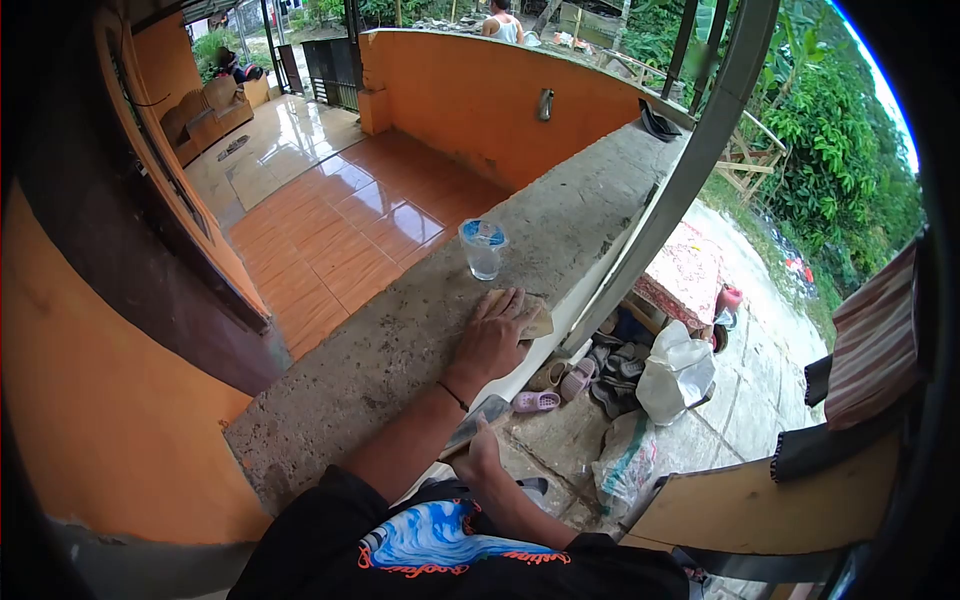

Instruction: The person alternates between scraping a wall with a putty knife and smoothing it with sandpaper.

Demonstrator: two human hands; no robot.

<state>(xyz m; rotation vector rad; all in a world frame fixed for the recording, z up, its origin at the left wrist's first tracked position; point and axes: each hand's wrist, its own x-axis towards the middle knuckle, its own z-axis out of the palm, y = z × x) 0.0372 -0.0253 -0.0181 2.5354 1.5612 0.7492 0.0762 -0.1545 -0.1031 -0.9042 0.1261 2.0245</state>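
My left hand (492, 335), with a dark band at the wrist, lies on top of the concrete ledge (350, 370). Its fingers are wrapped over a tan block (541, 321) at the ledge's outer edge. Lower down, beside the ledge, my right hand (480, 455) grips a grey, flat-looking object (476, 421), its thumb against the surface; the other fingers are mostly hidden. A clear plastic cup (484, 252) with a blue torn-looking rim stands upright on the ledge, just beyond my left hand, not touching it.
A dark object (658, 120) sits at the ledge's far end, beside a metal post (690, 170). Shoes (578, 380) and white sacks (677, 375) lie below on the right. Behind the orange wall (450, 95) is a person (503, 25); another is near the sofa (208, 112).
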